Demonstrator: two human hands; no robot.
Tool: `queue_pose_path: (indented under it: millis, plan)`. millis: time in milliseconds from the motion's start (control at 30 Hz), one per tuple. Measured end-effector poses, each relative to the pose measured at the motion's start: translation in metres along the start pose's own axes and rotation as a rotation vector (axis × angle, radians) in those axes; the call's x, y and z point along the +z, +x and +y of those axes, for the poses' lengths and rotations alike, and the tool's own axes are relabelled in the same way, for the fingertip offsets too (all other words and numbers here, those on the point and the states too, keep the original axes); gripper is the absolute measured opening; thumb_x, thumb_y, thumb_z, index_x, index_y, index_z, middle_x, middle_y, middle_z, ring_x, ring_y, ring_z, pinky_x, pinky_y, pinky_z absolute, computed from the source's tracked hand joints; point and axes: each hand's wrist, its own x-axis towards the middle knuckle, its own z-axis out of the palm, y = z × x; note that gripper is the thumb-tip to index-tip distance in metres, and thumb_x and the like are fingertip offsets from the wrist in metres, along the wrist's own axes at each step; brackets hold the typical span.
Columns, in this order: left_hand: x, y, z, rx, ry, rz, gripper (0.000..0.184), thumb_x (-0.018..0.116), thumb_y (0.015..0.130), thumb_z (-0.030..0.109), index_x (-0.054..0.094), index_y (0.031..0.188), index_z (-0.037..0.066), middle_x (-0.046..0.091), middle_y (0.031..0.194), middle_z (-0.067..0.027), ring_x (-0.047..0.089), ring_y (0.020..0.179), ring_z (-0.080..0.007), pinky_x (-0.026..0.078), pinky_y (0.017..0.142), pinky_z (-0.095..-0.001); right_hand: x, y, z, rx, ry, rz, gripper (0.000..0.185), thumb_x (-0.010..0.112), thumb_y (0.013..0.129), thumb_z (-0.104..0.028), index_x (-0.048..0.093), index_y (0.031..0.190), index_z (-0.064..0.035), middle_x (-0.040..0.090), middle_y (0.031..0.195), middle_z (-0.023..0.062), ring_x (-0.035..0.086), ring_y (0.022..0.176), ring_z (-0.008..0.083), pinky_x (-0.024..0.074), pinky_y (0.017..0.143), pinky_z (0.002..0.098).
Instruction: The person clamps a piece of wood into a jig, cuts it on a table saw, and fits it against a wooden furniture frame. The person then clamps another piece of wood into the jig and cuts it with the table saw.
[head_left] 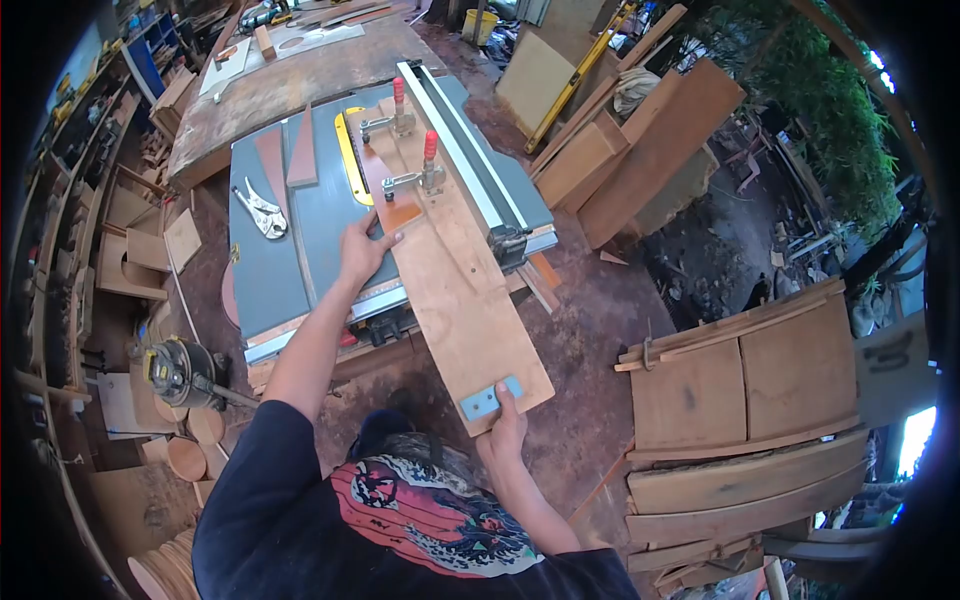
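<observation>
A long plywood jig (460, 310) with two red-handled toggle clamps (430, 150) lies on a grey table saw (265, 295), its near end overhanging the front edge. A reddish-brown wood piece (402, 214) sits under the clamps. My left hand (365, 250) rests at the jig's left edge, thumb on top and fingers stretched forward. At the near end, my right hand (503, 432) grips the jig, its thumb on a light-blue block (490, 399) and its other fingers hidden underneath. The yellow throat plate (353, 165) shows left of the jig.
Locking pliers (262, 213) and tapered wood pieces (303, 150) lie on the saw's left side. The rip fence (462, 145) runs along the jig's right. A workbench (330, 75) stands behind, a shop vacuum (185, 372) at left, stacked wooden panels (690, 400) at right.
</observation>
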Motion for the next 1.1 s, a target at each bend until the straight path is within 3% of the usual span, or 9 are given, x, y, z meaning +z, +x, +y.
queue_pose_path:
  millis: [233, 400, 600, 700, 900, 1000, 1100]
  plan:
    - [0.000, 0.011, -0.006, -0.127, 0.075, 0.016, 0.067, 0.087, 0.075, 0.030, 0.065, 0.132, 0.006, 0.074, 0.107, -0.0198, 0.070, 0.094, -0.0287, 0.053, 0.087, -0.0396, 0.002, -0.003, -0.013, 0.145, -0.009, -0.064, 0.055, 0.067, 0.094, -0.010, 0.041, 0.142, -0.0066, 0.056, 0.133, 0.0096, 0.059, 0.122, 0.0267, 0.0532, 0.099, 0.0466]
    - [0.008, 0.024, -0.013, -0.147, 0.054, 0.110, 0.064, 0.088, 0.074, 0.031, 0.067, 0.128, 0.004, 0.075, 0.104, -0.0194, 0.072, 0.089, -0.0291, 0.054, 0.084, -0.0396, 0.007, 0.012, -0.013, 0.186, -0.153, -0.068, 0.049, 0.069, 0.094, -0.014, 0.046, 0.136, -0.0043, 0.061, 0.124, 0.0091, 0.065, 0.112, 0.0249, 0.0588, 0.088, 0.0450]
    - [0.005, 0.052, -0.008, -0.342, 0.169, 0.160, 0.049, 0.089, 0.074, 0.038, 0.071, 0.098, -0.001, 0.075, 0.096, -0.0181, 0.072, 0.087, -0.0299, 0.055, 0.081, -0.0411, 0.038, 0.027, -0.013, 0.219, -0.242, -0.083, 0.051, 0.075, 0.091, -0.023, 0.050, 0.131, -0.0030, 0.063, 0.119, 0.0106, 0.066, 0.107, 0.0237, 0.0602, 0.078, 0.0423]
    - [0.002, 0.056, 0.006, -0.394, 0.311, 0.187, 0.049, 0.089, 0.073, 0.042, 0.071, 0.090, 0.000, 0.074, 0.089, -0.0187, 0.071, 0.082, -0.0308, 0.055, 0.079, -0.0430, 0.050, 0.029, -0.021, 0.261, -0.289, -0.132, 0.052, 0.075, 0.091, -0.024, 0.050, 0.131, -0.0030, 0.063, 0.119, 0.0110, 0.065, 0.108, 0.0247, 0.0602, 0.077, 0.0437]
    - [0.004, 0.066, 0.002, -0.466, 0.294, 0.172, 0.045, 0.088, 0.074, 0.040, 0.072, 0.081, -0.001, 0.074, 0.081, -0.0195, 0.072, 0.077, -0.0336, 0.055, 0.076, -0.0433, 0.052, 0.038, -0.027, 0.350, -0.391, -0.183, 0.050, 0.075, 0.092, -0.026, 0.051, 0.127, -0.0002, 0.064, 0.116, 0.0125, 0.067, 0.104, 0.0262, 0.0609, 0.075, 0.0441]
    - [0.005, 0.069, 0.007, -0.473, 0.278, 0.177, 0.042, 0.087, 0.074, 0.037, 0.074, 0.086, -0.001, 0.074, 0.083, -0.0201, 0.072, 0.078, -0.0324, 0.056, 0.077, -0.0419, 0.052, 0.044, -0.020, 0.326, -0.398, -0.169, 0.059, 0.075, 0.092, -0.022, 0.038, 0.136, -0.0144, 0.062, 0.121, 0.0119, 0.069, 0.101, 0.0303, 0.0607, 0.068, 0.0479]
    - [0.003, 0.060, 0.008, -0.417, 0.242, 0.153, 0.041, 0.086, 0.076, 0.033, 0.075, 0.095, -0.001, 0.075, 0.087, -0.0186, 0.073, 0.081, -0.0294, 0.056, 0.078, -0.0390, 0.053, 0.046, -0.019, 0.310, -0.383, -0.177, 0.058, 0.076, 0.091, -0.022, 0.039, 0.135, -0.0134, 0.062, 0.119, 0.0122, 0.069, 0.098, 0.0312, 0.0609, 0.063, 0.0458]
